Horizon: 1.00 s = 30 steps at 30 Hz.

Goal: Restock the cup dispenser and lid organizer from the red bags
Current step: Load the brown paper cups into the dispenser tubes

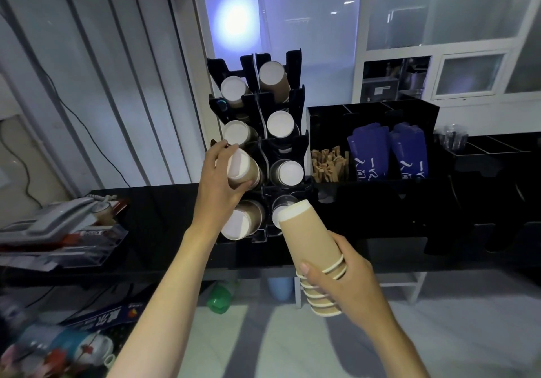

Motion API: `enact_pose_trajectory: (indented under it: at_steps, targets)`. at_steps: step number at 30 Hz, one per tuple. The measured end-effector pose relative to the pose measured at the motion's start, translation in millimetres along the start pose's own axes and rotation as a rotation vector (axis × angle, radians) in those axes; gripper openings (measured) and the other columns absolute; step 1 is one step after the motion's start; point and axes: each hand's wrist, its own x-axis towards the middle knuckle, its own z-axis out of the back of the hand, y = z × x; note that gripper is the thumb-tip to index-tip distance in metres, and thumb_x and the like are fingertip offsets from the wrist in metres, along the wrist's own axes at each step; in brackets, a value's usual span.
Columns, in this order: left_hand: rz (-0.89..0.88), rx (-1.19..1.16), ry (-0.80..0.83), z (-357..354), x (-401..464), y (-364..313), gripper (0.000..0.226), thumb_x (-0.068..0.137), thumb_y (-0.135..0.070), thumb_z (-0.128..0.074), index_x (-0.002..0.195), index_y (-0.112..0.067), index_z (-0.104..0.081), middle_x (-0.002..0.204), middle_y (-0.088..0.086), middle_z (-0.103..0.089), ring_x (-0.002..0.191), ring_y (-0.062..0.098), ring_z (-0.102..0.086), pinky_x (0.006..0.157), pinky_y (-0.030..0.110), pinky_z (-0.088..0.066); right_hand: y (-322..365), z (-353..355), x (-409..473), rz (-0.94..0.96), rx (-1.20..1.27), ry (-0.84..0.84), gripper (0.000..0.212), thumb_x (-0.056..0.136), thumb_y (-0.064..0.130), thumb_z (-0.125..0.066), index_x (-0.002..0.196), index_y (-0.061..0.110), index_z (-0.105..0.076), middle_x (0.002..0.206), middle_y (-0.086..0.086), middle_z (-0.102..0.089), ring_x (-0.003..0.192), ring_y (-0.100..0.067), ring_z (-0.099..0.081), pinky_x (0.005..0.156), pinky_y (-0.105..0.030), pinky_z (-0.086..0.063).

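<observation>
most slots of the cup rack [294, 64] already hold cups; the left hand [218, 184] grips a cup [243, 170] entering one, the right hand [348, 284] clasps a spare stack [311, 249]. lids look untouched.

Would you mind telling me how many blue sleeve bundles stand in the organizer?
2: left bundle and right bundle, side by side in the organizer, right of the stirrers. Others may be hidden.

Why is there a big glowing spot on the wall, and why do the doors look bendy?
Head view: the glowing spot is glare from a light bouncing off the shiny wall; the wide-angle lens bends the doors; the bottom-left clutter looks blurry.
</observation>
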Motion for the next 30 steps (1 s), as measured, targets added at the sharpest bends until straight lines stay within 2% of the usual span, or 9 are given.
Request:
enact_pose_trajectory:
  at_steps: [3,7,11,14,17,25,28,30]
  targets:
    - [-0.028,0.074,0.012,-2.6,-3.7,5.3,0.075,0.086,-0.018,-0.087,0.150,-0.027,-0.051,0.157,-0.007,-0.046,0.144,0.015,-0.041,0.116,0.027,-0.036,-1.2,0.6,-1.0,0.002,-0.009,-0.005,0.066,0.066,0.069,-0.083,0.125,0.054,-0.057,0.110,0.026,-0.069,0.097,-0.002,-0.070,0.082,-0.037,-0.061]
    - [0.063,0.013,0.044,-2.0,-9.4,10.3,0.059,0.095,-0.038,-0.076,0.149,-0.035,-0.053,0.152,-0.014,-0.051,0.141,0.009,-0.047,0.115,0.038,-0.044,-5.0,1.9,-1.3,-0.015,0.000,-0.012,0.060,0.070,0.062,-0.086,0.122,0.058,-0.057,0.108,0.028,-0.069,0.096,-0.001,-0.070,0.082,-0.038,-0.062]
    - [0.128,-0.041,0.053,-0.8,-10.5,9.2,0.053,0.099,-0.043,-0.068,0.150,-0.037,-0.053,0.152,-0.018,-0.051,0.142,0.002,-0.046,0.115,0.034,-0.043,-7.9,-1.0,-1.4,-0.019,0.001,-0.011,0.065,0.064,0.070,-0.082,0.123,0.057,-0.057,0.109,0.027,-0.069,0.096,-0.003,-0.070,0.083,-0.040,-0.062]
    - [0.144,-0.047,0.041,-1.7,-9.8,7.9,0.051,0.099,-0.043,-0.069,0.148,-0.037,-0.054,0.150,-0.019,-0.053,0.139,0.003,-0.048,0.114,0.037,-0.045,-9.3,-3.4,-1.7,-0.024,0.002,-0.002,0.062,0.069,0.063,-0.087,0.123,0.056,-0.058,0.109,0.026,-0.070,0.095,-0.003,-0.071,0.082,-0.040,-0.062]
    - [0.161,-0.052,0.023,-4.3,-10.3,4.5,0.051,0.098,-0.045,-0.070,0.146,-0.036,-0.055,0.146,-0.020,-0.055,0.134,0.002,-0.050,0.110,0.034,-0.046,-9.4,-4.7,-1.2,-0.035,0.003,-0.001,0.060,0.073,0.054,-0.090,0.124,0.053,-0.059,0.110,0.024,-0.071,0.095,-0.004,-0.071,0.082,-0.040,-0.062]
    - [0.209,-0.097,-0.007,-5.0,-10.3,3.0,0.046,0.097,-0.046,-0.072,0.139,-0.037,-0.057,0.139,-0.020,-0.056,0.125,0.002,-0.054,0.100,0.029,-0.048,-7.2,-2.8,-4.9,-0.046,0.010,0.017,0.058,0.073,0.054,-0.090,0.123,0.053,-0.059,0.109,0.024,-0.071,0.095,-0.004,-0.071,0.082,-0.040,-0.062]
    - [0.207,-0.052,0.006,-3.2,-10.8,0.5,0.047,0.099,-0.046,-0.069,0.143,-0.034,-0.056,0.142,-0.020,-0.055,0.124,-0.003,-0.052,0.101,0.029,-0.046,-5.0,-2.4,-7.2,-0.063,0.022,0.010,0.056,0.076,0.051,-0.090,0.122,0.053,-0.060,0.107,0.024,-0.071,0.093,-0.005,-0.072,0.081,-0.041,-0.062]
    - [0.188,0.025,0.039,-2.6,-11.0,-1.0,0.050,0.102,-0.047,-0.064,0.148,-0.032,-0.052,0.145,-0.017,-0.053,0.121,-0.003,-0.050,0.100,0.031,-0.047,-2.8,-2.5,-8.4,-0.074,0.045,-0.002,0.058,0.073,0.055,-0.090,0.124,0.050,-0.061,0.106,0.020,-0.073,0.091,-0.007,-0.073,0.080,-0.044,-0.063]
